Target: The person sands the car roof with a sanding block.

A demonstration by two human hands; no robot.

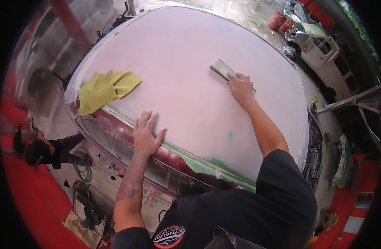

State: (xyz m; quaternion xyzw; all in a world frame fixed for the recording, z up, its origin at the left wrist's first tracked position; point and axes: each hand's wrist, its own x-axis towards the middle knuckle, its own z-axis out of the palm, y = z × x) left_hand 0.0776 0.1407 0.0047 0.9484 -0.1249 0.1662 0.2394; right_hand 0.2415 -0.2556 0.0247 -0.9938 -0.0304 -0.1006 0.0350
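A person's right hand [241,89] grips a long gray block [222,69] on a pale car roof [186,79], while the left hand [146,135] rests spread at the near edge. Uneven pressure could gouge the roof, though the block's underside is hidden from view.

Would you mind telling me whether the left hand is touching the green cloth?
Apart: the head view shows pale surface between the left hand and green cloth.

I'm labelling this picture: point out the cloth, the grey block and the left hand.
Cloth [106,89]: head view, middle folds.
Grey block [222,69]: head view, uncovered end.
Left hand [146,138]: head view, its back.
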